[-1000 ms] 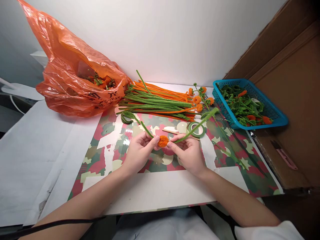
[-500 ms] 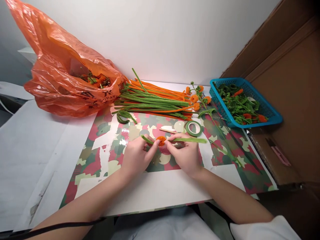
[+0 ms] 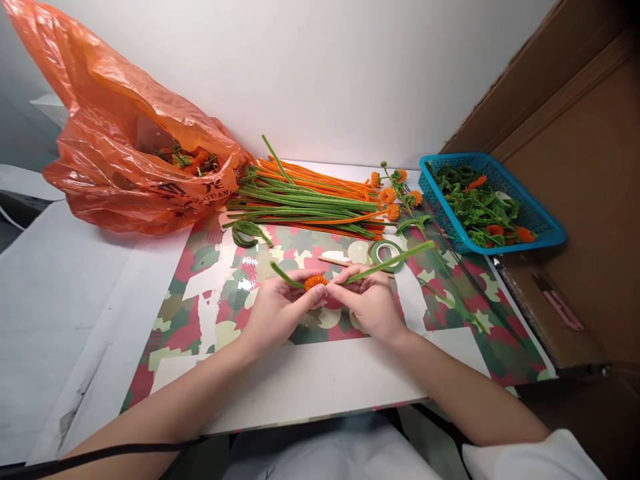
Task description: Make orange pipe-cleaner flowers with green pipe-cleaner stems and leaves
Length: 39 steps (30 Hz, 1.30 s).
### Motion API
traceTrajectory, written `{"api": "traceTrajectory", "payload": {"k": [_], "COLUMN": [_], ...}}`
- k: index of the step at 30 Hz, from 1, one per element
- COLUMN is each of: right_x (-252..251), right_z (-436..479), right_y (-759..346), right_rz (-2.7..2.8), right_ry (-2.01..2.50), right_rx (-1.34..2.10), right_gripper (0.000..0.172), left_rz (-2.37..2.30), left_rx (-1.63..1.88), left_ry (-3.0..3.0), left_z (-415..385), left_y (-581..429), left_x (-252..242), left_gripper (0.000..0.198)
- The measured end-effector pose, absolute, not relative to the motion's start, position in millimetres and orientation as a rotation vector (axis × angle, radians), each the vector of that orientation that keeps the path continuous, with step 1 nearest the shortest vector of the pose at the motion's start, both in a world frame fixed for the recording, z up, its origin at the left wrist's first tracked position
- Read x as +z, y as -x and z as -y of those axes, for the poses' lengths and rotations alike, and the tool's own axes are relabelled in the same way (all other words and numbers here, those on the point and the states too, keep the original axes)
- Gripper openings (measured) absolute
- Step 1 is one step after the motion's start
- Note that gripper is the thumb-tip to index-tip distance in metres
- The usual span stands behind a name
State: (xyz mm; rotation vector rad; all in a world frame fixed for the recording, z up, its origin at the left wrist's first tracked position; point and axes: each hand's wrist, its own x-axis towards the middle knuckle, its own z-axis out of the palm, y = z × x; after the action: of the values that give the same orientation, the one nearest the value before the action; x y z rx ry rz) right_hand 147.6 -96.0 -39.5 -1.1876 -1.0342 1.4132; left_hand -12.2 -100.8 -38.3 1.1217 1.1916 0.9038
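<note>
Two hands work over the near middle of the surface: the left hand pinches a ribbed orange flower head between thumb and fingers, and the right hand pinches close against its right side. Green strips jut out left and right; whether they are one piece is hidden. The pleated rounding looks done, while the green ends stand free, apparently not yet bound. Farther off, a spray of orange flowers, already on its stem, looks complete. Plenty of straight green stems and orange stems lie unshaped on the far side, and the tape roll sits untouched beyond the right hand.
</note>
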Motion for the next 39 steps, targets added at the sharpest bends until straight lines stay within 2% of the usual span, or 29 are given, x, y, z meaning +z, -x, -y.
{"api": "traceTrajectory", "payload": {"k": [4, 12, 20, 25, 29, 35, 39], "right_x": [-32.4, -30.1, -41.3, -48.5, -47.1, -35.5, -30.0], "right_z": [97.2, 103.7, 108.5, 115.1, 115.9, 101.0, 91.6], "right_y": [-148.9, -149.3, -145.6, -141.9, -142.2, -155.8, -166.0], "right_rz": [0.909, 1.002, 1.106, 1.312, 1.382, 1.341, 1.523], "right_ry": [1.274, 1.252, 1.203, 1.209, 1.197, 1.184, 1.134], "right_rx": [1.494, 1.415, 1.34, 1.083, 1.008, 1.024, 0.983], "right_gripper": [0.032, 0.024, 0.023, 0.008, 0.006, 0.008, 0.005], "left_rz": [-1.261, -1.401, -1.426, -1.462, -1.436, -0.935, -0.832], "left_rx": [0.908, 0.979, 1.039, 0.982, 0.927, 0.77, 0.673], "left_ry": [-1.276, -1.552, -1.663, -1.696, -1.626, -1.27, -1.03], "left_z": [102.2, 103.8, 103.0, 102.2, 101.9, 97.3, 90.5], "left_y": [12.6, 12.6, 11.7, 11.3, 11.0, 16.2, 23.9], "left_x": [-38.5, -41.1, -40.3, -41.7, -42.8, -35.8, -35.5], "left_gripper": [0.036, 0.022, 0.012, 0.015, 0.022, 0.047, 0.036]}}
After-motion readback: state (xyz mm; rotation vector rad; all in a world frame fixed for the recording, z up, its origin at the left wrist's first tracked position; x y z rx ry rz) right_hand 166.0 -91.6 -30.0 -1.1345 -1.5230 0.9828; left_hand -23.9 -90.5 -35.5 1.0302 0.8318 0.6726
